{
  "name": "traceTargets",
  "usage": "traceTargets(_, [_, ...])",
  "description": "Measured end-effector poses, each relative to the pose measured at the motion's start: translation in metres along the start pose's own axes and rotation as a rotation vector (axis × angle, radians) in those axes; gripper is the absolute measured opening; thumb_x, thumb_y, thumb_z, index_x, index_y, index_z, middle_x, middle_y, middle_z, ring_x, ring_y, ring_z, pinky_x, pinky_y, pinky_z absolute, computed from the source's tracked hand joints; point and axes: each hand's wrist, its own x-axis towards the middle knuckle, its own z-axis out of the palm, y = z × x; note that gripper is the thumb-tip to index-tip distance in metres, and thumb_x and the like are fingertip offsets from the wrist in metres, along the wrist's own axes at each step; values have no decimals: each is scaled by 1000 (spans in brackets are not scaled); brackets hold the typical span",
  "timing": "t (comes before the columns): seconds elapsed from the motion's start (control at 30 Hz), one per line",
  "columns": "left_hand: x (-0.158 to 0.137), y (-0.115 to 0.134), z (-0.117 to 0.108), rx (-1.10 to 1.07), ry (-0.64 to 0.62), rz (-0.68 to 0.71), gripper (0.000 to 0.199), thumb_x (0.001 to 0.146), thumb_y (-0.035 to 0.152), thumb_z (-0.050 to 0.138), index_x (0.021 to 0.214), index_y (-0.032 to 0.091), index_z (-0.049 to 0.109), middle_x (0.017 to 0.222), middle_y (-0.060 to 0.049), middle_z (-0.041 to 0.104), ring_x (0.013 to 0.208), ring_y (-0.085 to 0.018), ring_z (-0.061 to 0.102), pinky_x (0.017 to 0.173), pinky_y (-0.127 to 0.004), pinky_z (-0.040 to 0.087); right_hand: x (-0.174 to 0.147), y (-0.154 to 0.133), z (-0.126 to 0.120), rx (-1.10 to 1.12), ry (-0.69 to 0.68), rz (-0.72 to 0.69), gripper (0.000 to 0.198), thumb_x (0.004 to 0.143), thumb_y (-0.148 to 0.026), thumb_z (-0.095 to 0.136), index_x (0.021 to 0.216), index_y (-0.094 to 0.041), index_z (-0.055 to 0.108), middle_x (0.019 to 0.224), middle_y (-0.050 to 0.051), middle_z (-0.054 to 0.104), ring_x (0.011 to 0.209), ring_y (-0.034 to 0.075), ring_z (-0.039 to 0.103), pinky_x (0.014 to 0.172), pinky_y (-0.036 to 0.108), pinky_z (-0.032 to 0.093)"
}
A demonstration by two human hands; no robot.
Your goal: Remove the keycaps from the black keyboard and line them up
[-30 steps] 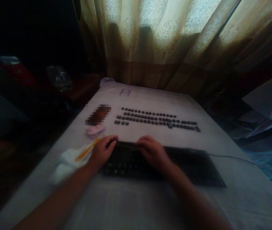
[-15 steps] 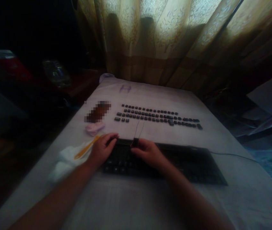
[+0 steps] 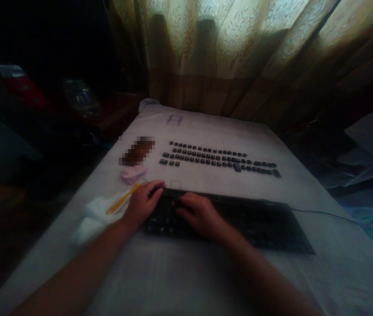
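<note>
A black keyboard [image 3: 255,221] lies across the near part of the cloth-covered table, several keycaps still on its left end. At its upper left corner, my left hand [image 3: 145,199] has its fingers bent around the edge, holding it. My right hand [image 3: 197,213] is over the left part of the keyboard, closed on a wire keycap puller [image 3: 175,182] with a dark handle. The puller's thin wires show just past the keyboard's far edge; most of its handle is hidden by my fingers. Loose black keycaps [image 3: 206,154] lie in rows beyond the keyboard.
Left of the keyboard lie a white cloth [image 3: 96,213], a yellow-orange stick-like tool [image 3: 122,200] and a pink cloth [image 3: 133,174]. A blurred-out brown item [image 3: 137,151] is behind them. A cable [image 3: 324,213] runs right from the keyboard. Curtains [image 3: 186,52] hang behind the table.
My right hand has moved slightly left, and the keycap puller has turned so its wires point left of where they were. My left hand stays at the keyboard's corner. The view has shifted a little.
</note>
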Motion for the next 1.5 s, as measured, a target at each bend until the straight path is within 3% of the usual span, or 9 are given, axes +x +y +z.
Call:
traceTargets(0.27, [-1, -2, 0, 58, -6, 59, 27, 88, 29, 49, 108, 21, 66, 103, -5, 72, 99, -21, 65, 92, -37, 49, -1, 6, -9, 7, -92, -54, 9, 86, -14, 57, 89, -19, 64, 90, 3, 66, 83, 16, 62, 78, 27, 48])
traceTargets(0.57, [1, 2, 0, 134, -61, 168, 29, 90, 31, 45, 105, 20, 68, 107, -6, 71, 102, -23, 63, 95, -39, 46, -7, 10, 0, -121, -53, -46, 14, 93, -21, 47, 90, -17, 60, 84, 6, 66, 77, 18, 60, 74, 28, 46])
traceTargets(0.7, [1, 1, 1, 161, -64, 189, 29, 91, 30, 44, 104, 19, 68, 105, -7, 71, 101, -23, 63, 93, -39, 47, -8, 11, -1, 36, -8, -30, 17, 94, -25, 45, 84, -19, 57, 78, 4, 64, 73, 16, 59, 71, 27, 45])
traceTargets(0.83, [1, -1, 2, 187, -56, 212, 27, 92, 29, 44, 103, 19, 67, 103, -7, 71, 99, -22, 63, 91, -39, 48, -9, 15, -8, 384, 189, 41, 19, 95, -34, 42, 88, -21, 55, 66, -2, 60, 65, 14, 58, 68, 27, 46])
traceTargets(0.97, [0, 4, 0, 203, -30, 260, 27, 93, 29, 45, 105, 16, 66, 106, -10, 70, 101, -24, 62, 91, -42, 47, -9, 20, -9, 508, 270, 71, 18, 92, -36, 47, 88, -21, 55, 62, -3, 58, 60, 14, 56, 64, 26, 45])
traceTargets(1.2, [-15, 26, -1, 186, -73, 471, 35, 88, 38, 59, 117, 19, 59, 104, -8, 69, 99, -24, 61, 98, -46, 42, -8, 16, -1, 402, 287, -8, 13, 92, -28, 46, 89, -21, 56, 64, -2, 61, 63, 14, 59, 65, 26, 46])
traceTargets(1.5, [-15, 24, 4, 103, -99, 436, 16, 90, 31, 57, 100, 22, 65, 89, -3, 72, 85, -19, 65, 94, -44, 45, -7, 9, 3, 315, 272, -99, 13, 91, -22, 47, 88, -20, 60, 72, 0, 65, 66, 13, 62, 68, 26, 49])
